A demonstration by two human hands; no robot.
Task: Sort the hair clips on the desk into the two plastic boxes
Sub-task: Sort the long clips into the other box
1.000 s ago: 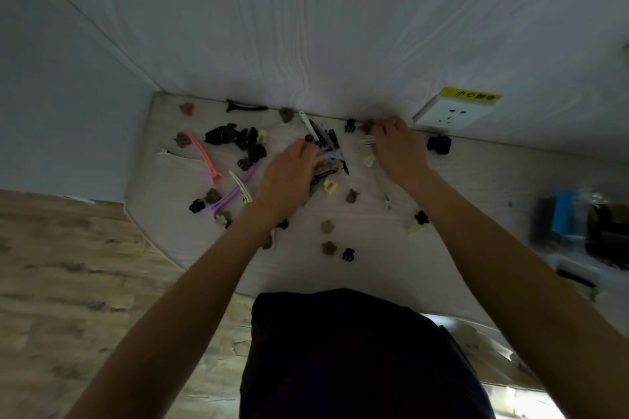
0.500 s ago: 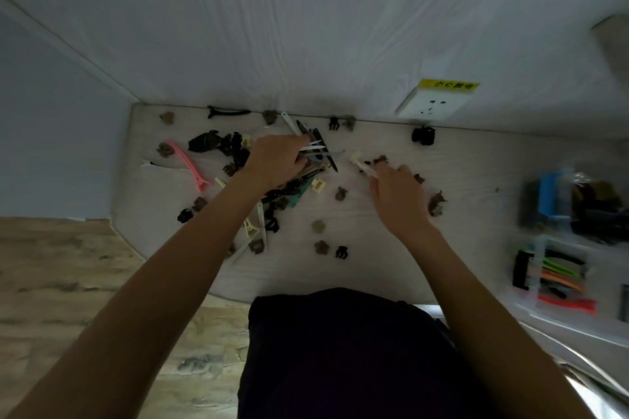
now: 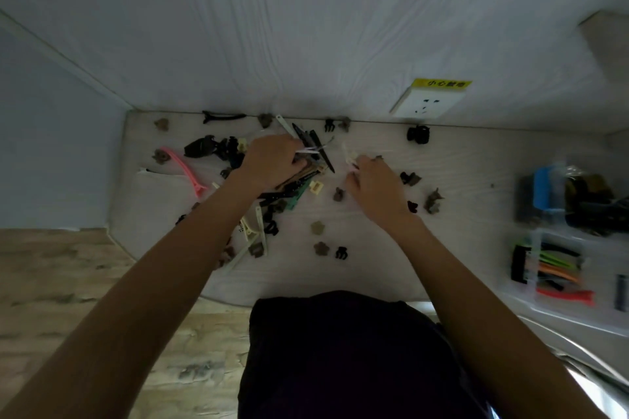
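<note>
Gripping a bundle of long clips (image 3: 308,168) at the middle of the desk (image 3: 476,160), the left hand (image 3: 272,160) has its fingers curled round them. At 3 o'clock of it, the right hand (image 3: 372,185) pinches a pale clip (image 3: 349,156). Small claw clips (image 3: 318,228) lie scattered around. Two plastic boxes (image 3: 531,282) sit at 4 o'clock, one holding coloured clips.

Hair clips (image 3: 320,248) lie scattered across the pale surface (image 3: 476,173); two clear plastic boxes (image 3: 558,269) sit at right, partly filled.
</note>
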